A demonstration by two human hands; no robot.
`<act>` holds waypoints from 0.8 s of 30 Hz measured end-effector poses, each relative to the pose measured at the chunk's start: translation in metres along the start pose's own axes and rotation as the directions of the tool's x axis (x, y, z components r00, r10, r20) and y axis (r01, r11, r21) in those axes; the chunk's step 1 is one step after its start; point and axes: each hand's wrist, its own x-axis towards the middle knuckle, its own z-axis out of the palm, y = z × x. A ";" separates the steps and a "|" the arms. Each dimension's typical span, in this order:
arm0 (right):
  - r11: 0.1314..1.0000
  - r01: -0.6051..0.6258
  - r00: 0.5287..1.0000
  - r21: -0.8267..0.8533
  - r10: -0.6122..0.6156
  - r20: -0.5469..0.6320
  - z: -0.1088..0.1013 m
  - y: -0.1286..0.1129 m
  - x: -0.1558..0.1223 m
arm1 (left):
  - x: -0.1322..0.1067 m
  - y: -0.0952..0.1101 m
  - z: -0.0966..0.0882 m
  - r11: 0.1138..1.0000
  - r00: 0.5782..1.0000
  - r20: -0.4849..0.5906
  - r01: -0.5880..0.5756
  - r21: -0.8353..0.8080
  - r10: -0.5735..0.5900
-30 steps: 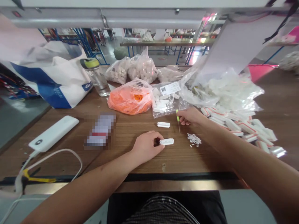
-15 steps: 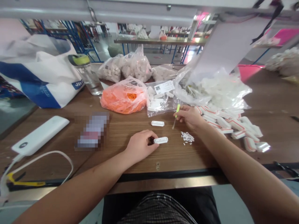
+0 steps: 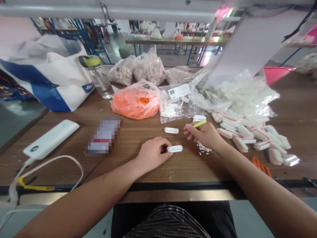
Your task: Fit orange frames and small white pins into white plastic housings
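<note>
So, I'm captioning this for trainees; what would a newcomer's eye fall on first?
Probably the translucent plastic bag with bright orange contents, towards the far middle of the brown wood-grain table. Next might come the heap of white oblong pieces with orange stripes on the right. Nearer the middle, the right hand holds a thin tool with a lime-green handle, while the left hand pinches one end of a small white oblong piece.

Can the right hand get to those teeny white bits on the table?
Probably yes: the white bits lie close by the right hand, with nothing visible blocking the way. It holds a green-handled tool, though, so pinching one might be awkward.
</note>
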 end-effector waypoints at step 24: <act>0.965 -0.027 0.991 0.262 -0.009 0.133 0.033 -0.010 -0.029 | 0.000 -0.001 0.001 0.999 1.000 0.002 0.017 -0.034 -0.016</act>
